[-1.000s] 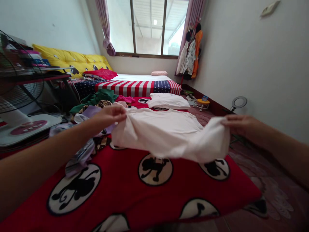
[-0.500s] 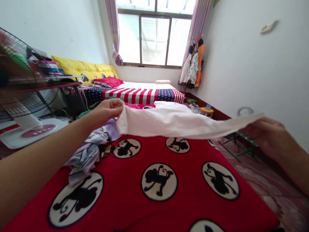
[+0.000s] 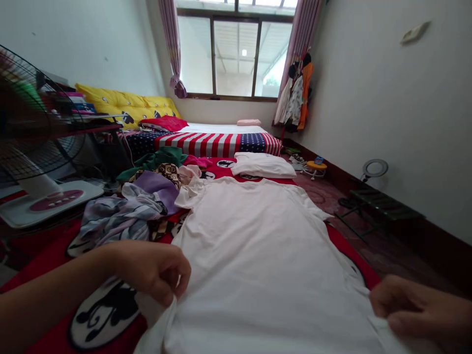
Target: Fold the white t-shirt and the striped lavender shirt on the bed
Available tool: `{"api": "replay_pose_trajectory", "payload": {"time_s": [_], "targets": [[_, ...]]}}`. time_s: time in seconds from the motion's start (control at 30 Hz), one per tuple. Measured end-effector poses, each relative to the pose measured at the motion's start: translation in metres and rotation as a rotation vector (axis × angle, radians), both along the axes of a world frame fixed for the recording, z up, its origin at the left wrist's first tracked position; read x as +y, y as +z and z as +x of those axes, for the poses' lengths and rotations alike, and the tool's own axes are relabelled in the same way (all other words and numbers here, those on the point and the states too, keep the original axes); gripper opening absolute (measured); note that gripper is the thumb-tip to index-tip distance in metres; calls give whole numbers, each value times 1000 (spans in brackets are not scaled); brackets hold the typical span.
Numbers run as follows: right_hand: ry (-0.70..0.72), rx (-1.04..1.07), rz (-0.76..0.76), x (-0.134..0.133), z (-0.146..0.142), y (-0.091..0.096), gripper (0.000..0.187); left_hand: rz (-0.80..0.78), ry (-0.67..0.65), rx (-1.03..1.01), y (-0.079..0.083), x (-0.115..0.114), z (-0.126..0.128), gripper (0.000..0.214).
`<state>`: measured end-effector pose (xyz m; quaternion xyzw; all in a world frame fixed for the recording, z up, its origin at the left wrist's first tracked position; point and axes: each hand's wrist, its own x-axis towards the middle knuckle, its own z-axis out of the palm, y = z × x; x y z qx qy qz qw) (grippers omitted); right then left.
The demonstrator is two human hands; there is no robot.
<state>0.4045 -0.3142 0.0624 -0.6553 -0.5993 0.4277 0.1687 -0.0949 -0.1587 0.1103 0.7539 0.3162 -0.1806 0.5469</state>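
Pinching the near left part of a white short-sleeved fabric shirt (image 3: 258, 246), the person's bare left hand (image 3: 158, 273) has its fingers curled in and the thumb closed against them, a loose fold of the cloth dropping below the fingertips. The bare right hand (image 3: 416, 305), at the near right, is likewise curled nearly closed, with the shirt's side edge caught at its thumb and bent fingers. The shirt lies spread between the two hands, its neckline at the far end and its sleeves out to left and right; its nearest part runs out of view. Beneath it is a red cloth with black monkey figures in pale circles (image 3: 44, 255).

To the left, just beside the shirt, sits a loose heap: a grey-blue striped garment (image 3: 118, 216), a plain purple cloth (image 3: 157, 189), a brown patterned cloth (image 3: 168, 172) and a dark green cloth (image 3: 162, 156). Past the neckline, a second white garment (image 3: 263, 164) lies in a flatter, compact shape. At the far end stands a bed with a stars-and-stripes cover (image 3: 206, 142). A wire-caged fan with a white base (image 3: 84, 189) stands at the left, and a pale ring-shaped lamp (image 3: 375, 168) at the right, beyond the right hand.
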Motion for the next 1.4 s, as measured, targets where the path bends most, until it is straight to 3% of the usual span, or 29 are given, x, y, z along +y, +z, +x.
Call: {"api": "replay_pose_trajectory", "payload": {"time_s": [0.07, 0.1, 0.17, 0.27, 0.37, 0.5, 0.6, 0.7, 0.77, 0.87, 0.93, 1.07, 1.17, 1.3, 1.4], "targets": [[153, 22, -161, 10, -16, 5, 38, -9, -60, 13, -1, 1, 10, 34], [175, -5, -150, 18, -22, 6, 38, 22, -63, -20, 0, 4, 16, 36], [67, -190, 46, 35, -29, 3, 40, 144, -24, -120, 1, 10, 28, 36], [-225, -568, 351, 63, -31, -14, 47, 456, 54, -208, -7, 22, 47, 37], [-341, -647, 478, 86, -32, -32, 64, 783, 82, -193, -32, 39, 68, 53], [-251, -520, 571, 102, -34, -44, 39, 963, 164, 18, -71, 72, 83, 72], [-251, -522, 562, 100, -24, -45, 24, 1092, 293, 191, -87, 94, 80, 78], [-203, -582, 465, 100, -9, -35, 20, 1108, 325, 255, -83, 108, 78, 80], [-202, -644, 478, 111, -4, -23, 20, 1097, 353, 262, -74, 116, 85, 71], [-263, -625, 571, 151, -12, -8, 25, 1165, 370, 143, -67, 134, 110, 61], [-277, -542, 591, 189, -24, -4, 28, 1170, 336, 50, -70, 151, 130, 60], [-262, -589, 636, 268, -42, -10, 37, 1157, 466, 65, -81, 192, 158, 56], [-273, -706, 618, 313, -43, -19, 50, 1225, 580, 90, -79, 223, 160, 52], [-370, -753, 512, 342, -40, -32, 69, 1231, 672, 149, -75, 252, 148, 55], [-443, -742, 456, 346, -41, -42, 53, 1219, 703, 180, -81, 259, 142, 45]]}}
